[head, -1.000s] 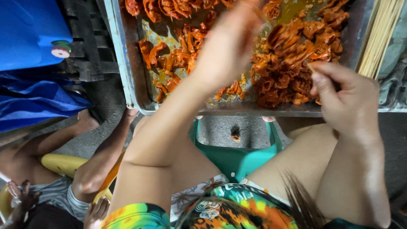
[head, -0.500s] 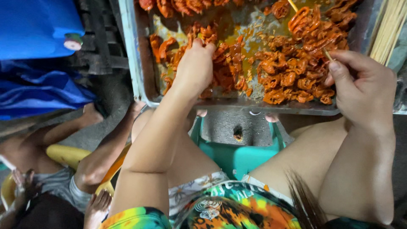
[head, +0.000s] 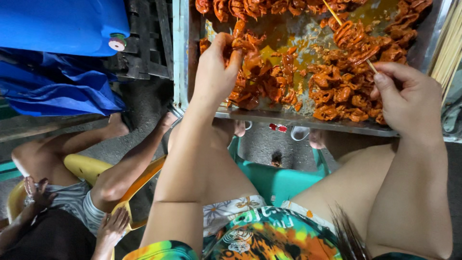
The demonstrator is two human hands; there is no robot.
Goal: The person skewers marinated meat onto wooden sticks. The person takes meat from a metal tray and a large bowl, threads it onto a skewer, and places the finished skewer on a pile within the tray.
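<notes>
A metal tray [head: 181,72] holds several orange, sauce-coated meat pieces [head: 337,91] and a pool of orange marinade. My left hand [head: 215,72] reaches into the tray's left part and pinches one meat piece [head: 239,44] between thumb and fingers. My right hand [head: 409,98] is over the tray's right front corner, closed on a thin bamboo skewer [head: 347,32]. The skewer points up and left and has folded meat threaded on it near the middle.
A bundle of bare bamboo sticks [head: 448,43] lies right of the tray. A blue plastic container [head: 57,24] with a white cap and a black crate [head: 144,38] stand at left. Another person sits on a yellow chair [head: 86,166] at lower left. A teal stool [head: 279,178] shows between my knees.
My left hand came down from above the tray into the meat and closed on a piece. My right hand stayed at the right, keeping the skewer.
</notes>
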